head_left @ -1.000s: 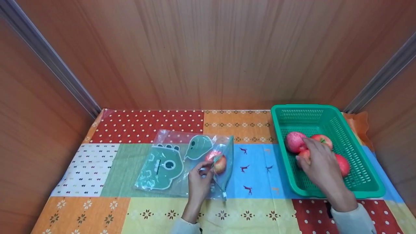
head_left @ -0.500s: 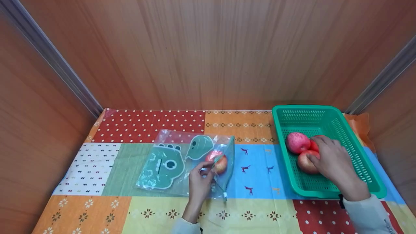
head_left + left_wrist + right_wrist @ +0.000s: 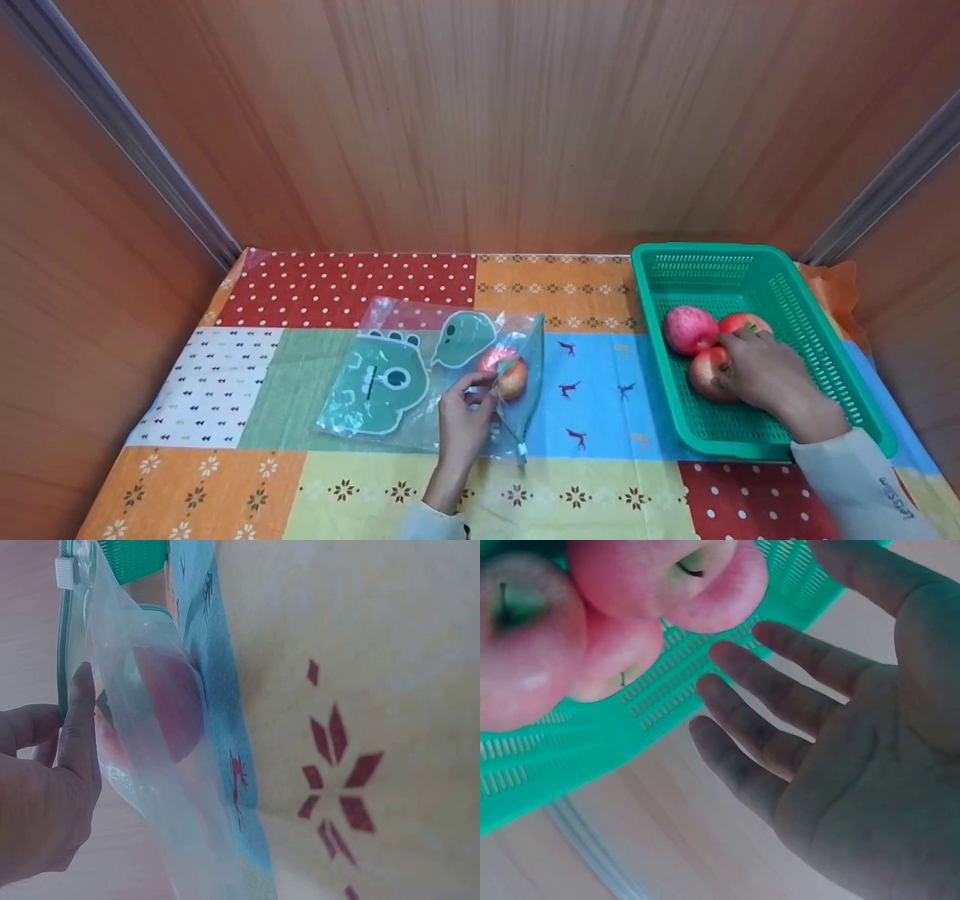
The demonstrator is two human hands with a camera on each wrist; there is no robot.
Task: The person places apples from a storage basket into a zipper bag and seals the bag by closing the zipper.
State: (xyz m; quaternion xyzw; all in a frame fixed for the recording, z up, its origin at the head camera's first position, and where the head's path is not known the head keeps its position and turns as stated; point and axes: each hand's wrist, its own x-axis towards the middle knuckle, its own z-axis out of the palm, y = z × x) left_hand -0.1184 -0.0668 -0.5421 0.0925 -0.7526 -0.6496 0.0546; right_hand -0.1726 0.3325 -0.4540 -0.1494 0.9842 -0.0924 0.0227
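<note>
A clear zip bag with green cartoon prints (image 3: 379,386) lies flat on the cloth, an apple (image 3: 512,377) inside near its slider end. My left hand (image 3: 465,420) pinches the bag's mouth edge between thumb and fingers; in the left wrist view the white slider (image 3: 65,573) sits above the fingertips. Over the green basket (image 3: 671,427) my right hand (image 3: 776,382) reaches among several apples. A pink apple (image 3: 690,330) and a redder apple (image 3: 712,373) show beside it. The right wrist view has its fingers (image 3: 772,682) spread apart, no apple between them.
A patchwork cloth (image 3: 375,487) covers the table. Wooden panels (image 3: 480,127) rise at the back and both sides. Orange material (image 3: 836,300) lies behind the basket's right side.
My right hand has shifted right and slightly down inside the basket, uncovering the near apple. The left hand keeps its pinch on the bag. The view drifts slightly.
</note>
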